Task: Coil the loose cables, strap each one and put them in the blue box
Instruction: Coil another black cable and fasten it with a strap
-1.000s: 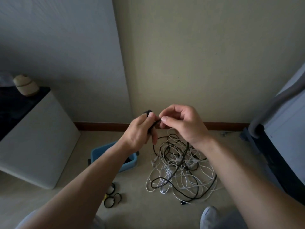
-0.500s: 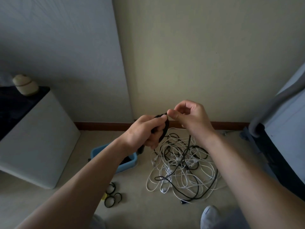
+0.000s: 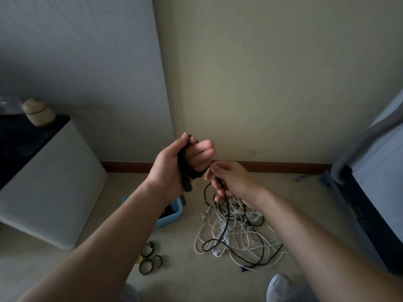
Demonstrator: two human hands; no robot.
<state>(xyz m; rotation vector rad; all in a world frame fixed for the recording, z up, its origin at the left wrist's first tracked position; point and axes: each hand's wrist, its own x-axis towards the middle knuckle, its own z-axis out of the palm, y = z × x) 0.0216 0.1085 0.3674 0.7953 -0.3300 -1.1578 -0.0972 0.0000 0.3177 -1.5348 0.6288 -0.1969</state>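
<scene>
Between the two raised hands, over the floor [image 3: 187,277], hangs the one black cable [image 3: 189,171] being worked on. Its gathered turns sit bunched in the left hand [image 3: 170,164], whose fingers curl round them, probably to stop the loops springing apart. A flat dark tail hangs below that palm; I cannot tell whether it is a strap or a plug. The right hand [image 3: 233,182] sits just beside and slightly lower, pinching the free run of the same cable. It seems placed to feed the next length up to the coil. From there the cable drops into the pile [image 3: 239,236] below. Much of its length lies there, so I judge the coiling only partly done.

The pile is one tangle of white leads with that black cable through it. The white ones are too knotted to count. One blue box [image 3: 172,217] sits on the floor left of the pile, partly hidden by the left forearm. Something dark is already inside it. Nearer the camera lie three black straps [image 3: 150,259], curled into rings, likely kept within reach. One pale cabinet [image 3: 50,188] stands to the left, with one small jar [image 3: 39,113] on top.
</scene>
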